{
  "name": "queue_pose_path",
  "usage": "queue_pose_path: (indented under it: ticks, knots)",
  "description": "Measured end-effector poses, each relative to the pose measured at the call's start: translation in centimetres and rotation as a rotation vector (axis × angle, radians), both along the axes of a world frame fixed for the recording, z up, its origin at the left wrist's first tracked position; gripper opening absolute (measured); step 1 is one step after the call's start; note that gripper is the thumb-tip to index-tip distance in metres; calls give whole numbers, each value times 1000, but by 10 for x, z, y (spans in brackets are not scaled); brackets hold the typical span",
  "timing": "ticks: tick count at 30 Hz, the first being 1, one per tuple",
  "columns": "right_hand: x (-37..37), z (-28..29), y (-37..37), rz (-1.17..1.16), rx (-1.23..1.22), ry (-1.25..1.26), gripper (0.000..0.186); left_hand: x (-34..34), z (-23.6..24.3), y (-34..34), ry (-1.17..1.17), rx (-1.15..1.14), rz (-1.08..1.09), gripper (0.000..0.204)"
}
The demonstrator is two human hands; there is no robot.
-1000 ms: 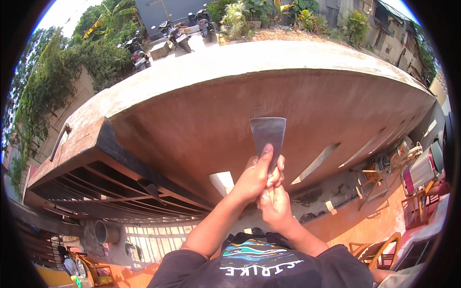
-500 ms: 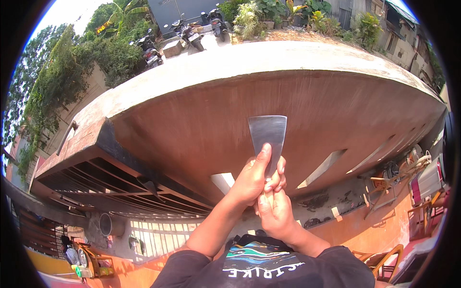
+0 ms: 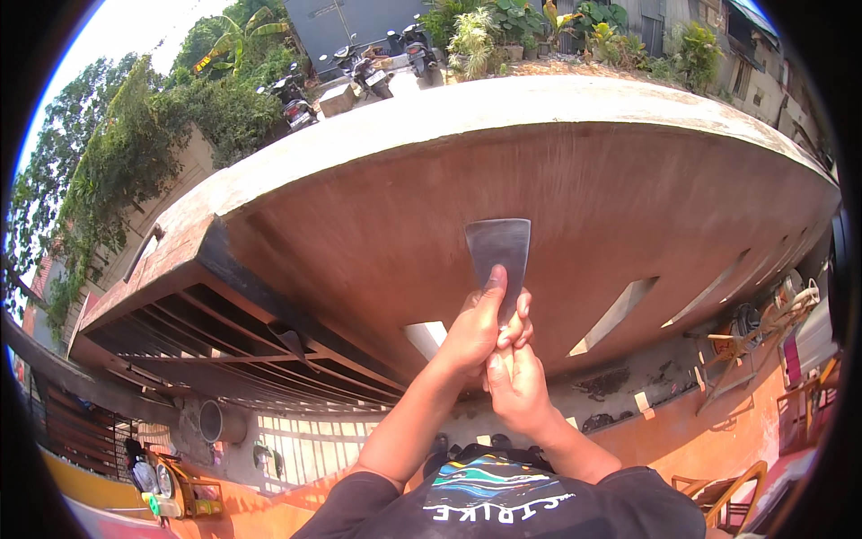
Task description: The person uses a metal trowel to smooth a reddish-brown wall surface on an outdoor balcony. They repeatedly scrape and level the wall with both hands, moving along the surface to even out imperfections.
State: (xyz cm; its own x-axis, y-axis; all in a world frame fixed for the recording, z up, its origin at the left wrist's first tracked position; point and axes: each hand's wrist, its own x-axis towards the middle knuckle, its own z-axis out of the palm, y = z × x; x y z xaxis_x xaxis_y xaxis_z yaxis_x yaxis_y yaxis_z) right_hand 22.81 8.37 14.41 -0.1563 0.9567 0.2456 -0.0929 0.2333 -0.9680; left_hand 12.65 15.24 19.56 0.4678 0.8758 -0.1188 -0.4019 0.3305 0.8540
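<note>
A metal scraper [image 3: 496, 244] with a wide, flared blade points up against the reddish-brown wall [image 3: 359, 225] in front of me. My left hand [image 3: 478, 328] is closed round its lower part, thumb pressed along the blade and fingertips curling round the far side. Just below, my right hand [image 3: 519, 386] is wrapped round the handle end, touching the left hand. Both hands hide the handle. The blade's broad edge lies at or very close to the wall surface; I cannot tell if it touches.
A pale ledge [image 3: 539, 101] tops the wall, which has slanted slots [image 3: 615, 316]. On the left is a dark slatted metal gate [image 3: 242, 332]. Below stand a grey bucket [image 3: 222, 422] and wooden chairs [image 3: 736, 494]. Parked motorbikes [image 3: 364, 74] and plants are beyond the wall.
The view has shifted slightly, so the wall and gate sit a little farther right and lower. The blade has turned slightly and lies a bit farther left on the wall. Both hands keep their grip.
</note>
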Motion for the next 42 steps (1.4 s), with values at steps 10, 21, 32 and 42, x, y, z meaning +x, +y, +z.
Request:
queue_pose_path:
  ticks: [10, 21, 32, 42]
  knots:
    - [-12, 1, -27, -28, -141, 211, 15, -9, -16, -7, -141, 25, -80, 60]
    - [-40, 4, 3, -230, 56, 128, 19, -21, 23, 20, 110, 184, -165, 66]
    - [-25, 34, 4, -271, 85, 94, 26, -13, 54, 29, 20, 375, -233, 70]
    - [20, 37, 6, -237, 321, -225, 58, 14, 105, 19, 719, 1880, 126, 25]
